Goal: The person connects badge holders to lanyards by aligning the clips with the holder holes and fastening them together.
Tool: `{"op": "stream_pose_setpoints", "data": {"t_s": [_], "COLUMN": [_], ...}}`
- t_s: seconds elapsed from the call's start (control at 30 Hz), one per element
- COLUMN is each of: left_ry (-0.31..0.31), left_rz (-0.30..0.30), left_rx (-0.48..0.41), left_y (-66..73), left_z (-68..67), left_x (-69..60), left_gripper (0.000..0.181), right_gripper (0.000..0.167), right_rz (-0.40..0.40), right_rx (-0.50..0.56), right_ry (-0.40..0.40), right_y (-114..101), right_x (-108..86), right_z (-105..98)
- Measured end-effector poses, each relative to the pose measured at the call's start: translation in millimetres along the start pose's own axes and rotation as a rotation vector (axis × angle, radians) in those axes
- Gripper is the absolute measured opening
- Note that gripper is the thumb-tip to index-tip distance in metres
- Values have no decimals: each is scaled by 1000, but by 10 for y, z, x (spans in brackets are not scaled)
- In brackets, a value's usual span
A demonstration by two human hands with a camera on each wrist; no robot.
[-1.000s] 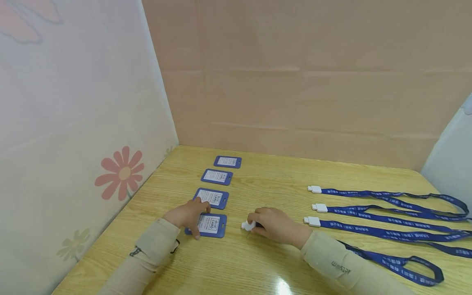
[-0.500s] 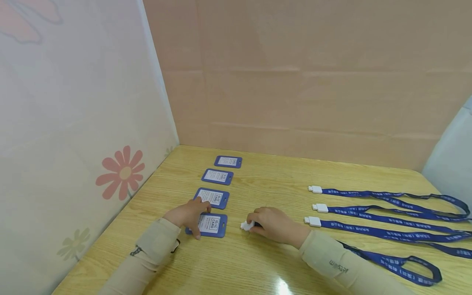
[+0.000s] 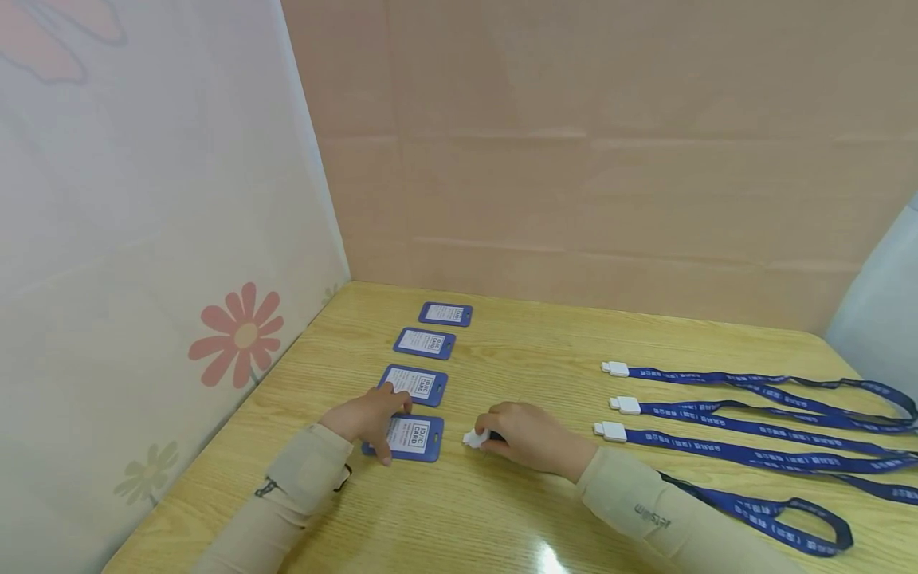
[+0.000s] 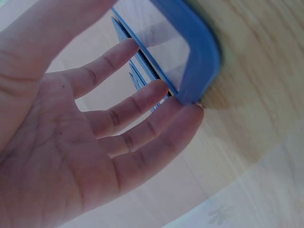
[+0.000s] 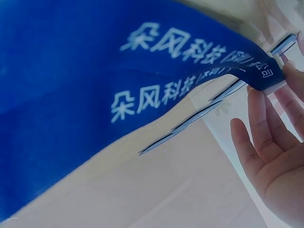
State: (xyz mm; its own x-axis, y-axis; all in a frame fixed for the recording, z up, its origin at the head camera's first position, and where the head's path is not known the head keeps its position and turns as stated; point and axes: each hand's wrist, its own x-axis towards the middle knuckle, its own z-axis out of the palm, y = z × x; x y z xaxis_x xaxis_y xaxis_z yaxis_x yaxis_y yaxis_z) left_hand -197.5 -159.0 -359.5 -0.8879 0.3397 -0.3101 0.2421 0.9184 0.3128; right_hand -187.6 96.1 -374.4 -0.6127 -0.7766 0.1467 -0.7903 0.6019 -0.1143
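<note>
The left hand (image 3: 369, 418) lies over the left end of the nearest blue card holder (image 3: 418, 438), gripping its long edges between thumb and fingers; in the left wrist view the fingers (image 4: 183, 124) touch the holder's (image 4: 202, 61) edge and corner. Just right of that holder, the right hand (image 3: 534, 437) pinches the white clip (image 3: 475, 438) of a blue lanyard, the clip's tip pointing left, a short gap from the holder's slot. The right wrist view shows the printed lanyard strap (image 5: 156, 61) running up to the right hand (image 5: 280, 166).
Behind the held holder lie three more card holders (image 3: 414, 384) in a slanting row. Three lanyards with white clips (image 3: 613, 431) are spread at the right, straps running to the table's right side. The held lanyard's loop (image 3: 810, 530) trails beyond the right forearm. Walls border the table (image 3: 516, 351).
The right hand and the white clip have shifted slightly left, closer to the nearest card holder. The lanyard loop at the lower right has slid slightly left. The left hand keeps its place.
</note>
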Motion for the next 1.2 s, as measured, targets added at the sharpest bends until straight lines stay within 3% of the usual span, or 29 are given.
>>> {"op": "stream_pose_setpoints", "data": {"t_s": [0.43, 1.2], "left_ry": [-10, -5], "left_rz": [-22, 9], "left_rx": [5, -6], "left_y": [-13, -18], "left_z": [10, -7], "left_x": [30, 11], "left_gripper": [68, 66], "right_gripper": [14, 15], "right_rz": [0, 1], "right_rx": [24, 23], "right_ry": [-7, -19], "right_y": [-11, -42], "right_x": [42, 107], "right_z": [30, 78]}}
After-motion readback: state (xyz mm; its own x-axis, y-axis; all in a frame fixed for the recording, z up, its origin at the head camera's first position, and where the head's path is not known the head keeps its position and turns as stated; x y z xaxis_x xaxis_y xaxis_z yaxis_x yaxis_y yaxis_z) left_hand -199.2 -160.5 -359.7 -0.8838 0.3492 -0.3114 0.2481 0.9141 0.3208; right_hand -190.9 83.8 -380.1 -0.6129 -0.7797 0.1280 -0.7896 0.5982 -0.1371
